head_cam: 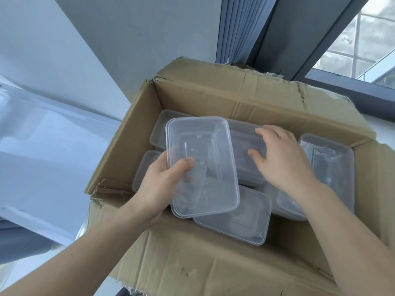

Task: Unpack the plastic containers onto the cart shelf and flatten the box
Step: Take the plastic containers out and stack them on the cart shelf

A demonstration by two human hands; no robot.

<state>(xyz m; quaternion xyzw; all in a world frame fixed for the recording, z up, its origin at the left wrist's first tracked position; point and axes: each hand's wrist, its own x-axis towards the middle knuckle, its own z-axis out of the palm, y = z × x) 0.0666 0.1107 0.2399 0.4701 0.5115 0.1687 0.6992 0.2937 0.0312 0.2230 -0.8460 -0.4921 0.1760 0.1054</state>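
One box (213, 99), roughly seven containers (205, 146).

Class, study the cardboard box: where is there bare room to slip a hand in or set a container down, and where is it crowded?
Bare: the near right corner of the cardboard box, between the nearest container and the right-hand stack; the near flap. Crowded: centre and left, where others overlap under the left hand, which grips one, and the right hand.

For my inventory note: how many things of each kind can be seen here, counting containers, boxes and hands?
Clear rectangular plastic containers: 7 visible, some possibly nested stacks
Brown cardboard box: 1
Bare hands: 2, left hand gripping one container, right hand touching another
Total: 10
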